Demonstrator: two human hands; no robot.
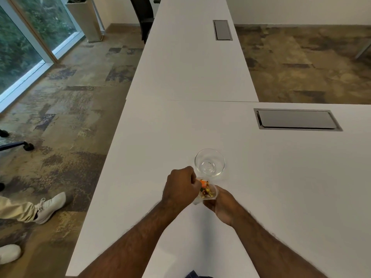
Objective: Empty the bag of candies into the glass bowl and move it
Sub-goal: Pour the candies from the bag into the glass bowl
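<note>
An empty clear glass bowl (209, 162) stands upright on the white table (281, 177), just beyond my hands. A small clear plastic bag of candies (206, 191), with orange, gold and green pieces showing, is held between both hands close to the bowl's near rim. My left hand (181, 185) is closed on the bag's left edge near its top. My right hand (221, 205) grips the bag from below and the right. Part of the bag is hidden behind my fingers.
A grey cable hatch (297, 119) is set in the table at the right, another hatch (222, 30) lies far back. The table's left edge runs diagonally past my left arm. A seated person's white shoes (50, 207) are on the floor at left.
</note>
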